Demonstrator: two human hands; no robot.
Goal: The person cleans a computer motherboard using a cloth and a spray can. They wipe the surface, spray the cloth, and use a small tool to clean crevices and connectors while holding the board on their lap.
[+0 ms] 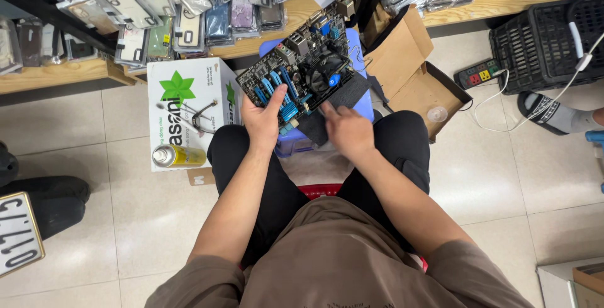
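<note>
My left hand grips the near edge of a black computer motherboard with blue slots and a round fan, holding it tilted above a blue plastic stool. My right hand sits just right of it, fingers loosely curled on a dark grey cloth that lies under the board's lower right corner. I am seated, with black trousers on either side of the stool.
A white cardboard box with glasses and a yellow spray can on it stands at left. An open brown carton lies at right, then a power strip and black crate. Phone cases fill the wooden shelf.
</note>
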